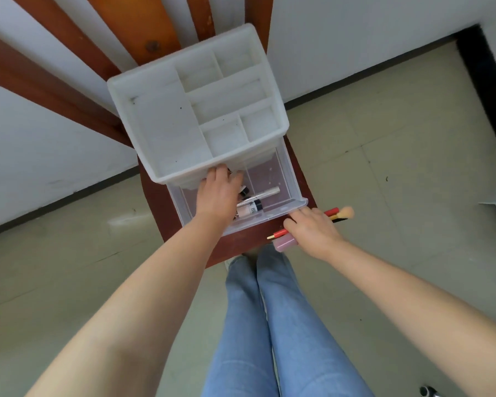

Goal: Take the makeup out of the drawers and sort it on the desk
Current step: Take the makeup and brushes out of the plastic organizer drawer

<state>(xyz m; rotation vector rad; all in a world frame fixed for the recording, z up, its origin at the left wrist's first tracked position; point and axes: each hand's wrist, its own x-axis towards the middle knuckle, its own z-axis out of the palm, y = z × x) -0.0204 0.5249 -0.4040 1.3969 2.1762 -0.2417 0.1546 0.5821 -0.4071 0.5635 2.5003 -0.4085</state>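
A white plastic organizer (161, 121) with empty top compartments stands on a reddish-brown wooden seat (155, 207). Its clear drawer (284, 179) is pulled out. My left hand (218, 193) reaches into the drawer with fingers curled over something dark; what it holds is hidden. Beside it in the drawer lie a silver tube (265, 193) and a beige bottle with a dark cap (249, 209). My right hand (312, 230) grips a bundle at the seat's front edge: red pencils (279, 232), a peach-tipped brush (345, 212) and a pink bottle (284, 244).
The wooden backrest slats (132, 27) rise behind the organizer against a white wall. Pale floor tiles (398, 156) surround the seat. My legs in blue jeans (269, 325) stand just in front of it. A dark doorway edge (481, 81) is at right.
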